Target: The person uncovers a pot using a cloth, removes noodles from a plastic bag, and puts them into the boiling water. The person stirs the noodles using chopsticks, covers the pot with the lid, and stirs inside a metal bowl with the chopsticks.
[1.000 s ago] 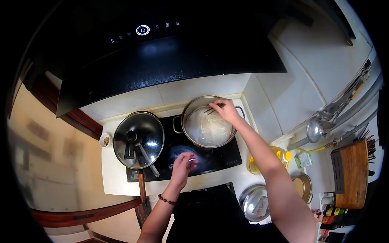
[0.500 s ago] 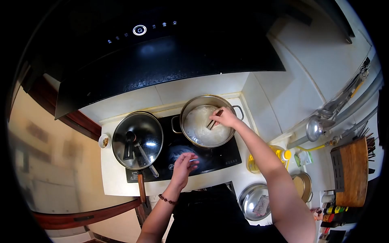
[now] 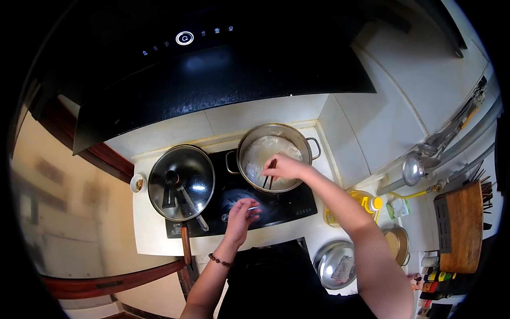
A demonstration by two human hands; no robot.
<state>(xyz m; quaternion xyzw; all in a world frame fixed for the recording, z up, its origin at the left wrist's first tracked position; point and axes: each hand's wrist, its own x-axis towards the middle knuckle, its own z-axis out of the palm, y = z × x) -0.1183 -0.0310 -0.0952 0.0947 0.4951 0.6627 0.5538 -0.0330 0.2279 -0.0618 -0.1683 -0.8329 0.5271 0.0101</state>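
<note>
My right hand (image 3: 284, 166) is closed around dark chopsticks (image 3: 271, 174), reaching over the near side of a two-handled steel pot (image 3: 251, 136). The tips of the chopsticks point down into the cloudy, pale liquid (image 3: 264, 150) with whitish foam on it. What lies under the surface cannot be made out. Above the front of the black cooktop (image 3: 289, 210), my left hand (image 3: 241, 215) hovers with loosely bent fingers apart, holding nothing that I can make out. A small whitish glint shows at its fingers. A beaded bracelet (image 3: 219, 260) circles that wrist.
Left of the pot stands a wok with a glass lid (image 3: 199, 167), its wooden handle (image 3: 186, 244) toward me. A small bowl (image 3: 138, 184) is beyond it. On the right are an oil bottle (image 3: 366, 201), a steel bowl (image 3: 324, 260) holding a packet, and a cutting board (image 3: 462, 228).
My right hand has moved left and toward me with the chopsticks, from the middle of the pot to its near side. My left hand has stayed nearly still.
</note>
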